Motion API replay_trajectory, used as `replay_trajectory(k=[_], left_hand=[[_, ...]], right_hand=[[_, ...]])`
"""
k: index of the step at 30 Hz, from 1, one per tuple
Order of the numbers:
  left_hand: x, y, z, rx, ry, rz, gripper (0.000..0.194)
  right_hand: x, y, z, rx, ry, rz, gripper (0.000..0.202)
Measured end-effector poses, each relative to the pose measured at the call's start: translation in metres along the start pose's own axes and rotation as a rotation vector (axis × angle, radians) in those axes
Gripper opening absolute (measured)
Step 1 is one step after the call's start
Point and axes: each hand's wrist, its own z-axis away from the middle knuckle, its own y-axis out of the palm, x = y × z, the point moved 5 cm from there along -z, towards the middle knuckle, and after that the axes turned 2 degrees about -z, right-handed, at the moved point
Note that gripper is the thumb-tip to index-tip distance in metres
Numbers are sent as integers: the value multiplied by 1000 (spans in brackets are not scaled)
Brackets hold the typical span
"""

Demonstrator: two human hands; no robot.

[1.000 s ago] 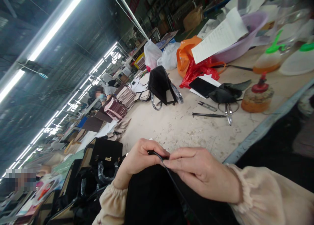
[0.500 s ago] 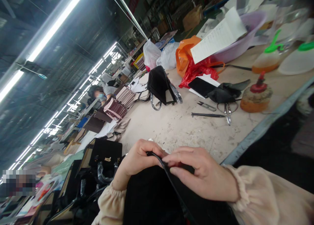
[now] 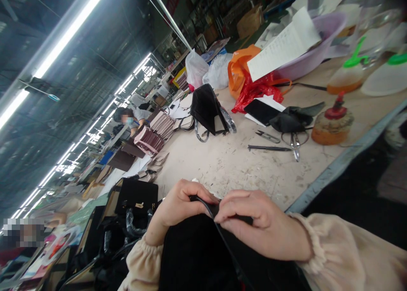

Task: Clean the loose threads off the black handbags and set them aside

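A black piece with a raised dark edge (image 3: 197, 248) fills the bottom middle, close to my body. My left hand (image 3: 182, 204) is wrapped round its upper end, thumb and fingers gripping the rim. Just to the right, my right hand (image 3: 257, 223) pinches the same edge, fingertips and thumb pressed together on it. Both hands lie near each other at the table's front side. What is under the fingertips is hidden. Farther up the table stands a black bag (image 3: 208, 109) with plastic-wrapped handles.
On the table (image 3: 203, 164) lie a black pen (image 3: 270, 148), thread snips (image 3: 267, 137), scissors (image 3: 295, 147) and a phone (image 3: 262, 112). A red-capped bottle (image 3: 333, 123) stands right. Black bags (image 3: 136, 200) are piled left. A person (image 3: 129, 117) is farther back.
The fingers of my right hand have drawn closer together and now pinch the edge. My left hand is almost unmoved. The person farther back has shifted slightly.
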Motion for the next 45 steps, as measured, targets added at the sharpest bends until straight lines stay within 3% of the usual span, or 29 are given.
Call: replay_trajectory(k=[4, 12, 24, 34, 45], left_hand=[[0, -1, -1, -13, 2, -18, 16], [1, -3, -2, -20, 9, -77, 16], [-5, -1, -4, -8, 2, -124, 15], [-2, -1, -3, -36, -2, -104, 17], [-3, -1, -3, -30, 18, -89, 16]], right_hand=[[-9, -1, -2, -72, 224, -28, 7], [-9, 4, -6, -66, 390, 104, 16], [13, 5, -17, -15, 348, 454, 16], [-19, 12, -16, 47, 456, -26, 22], [-33, 10, -11, 2, 503, -272, 23]])
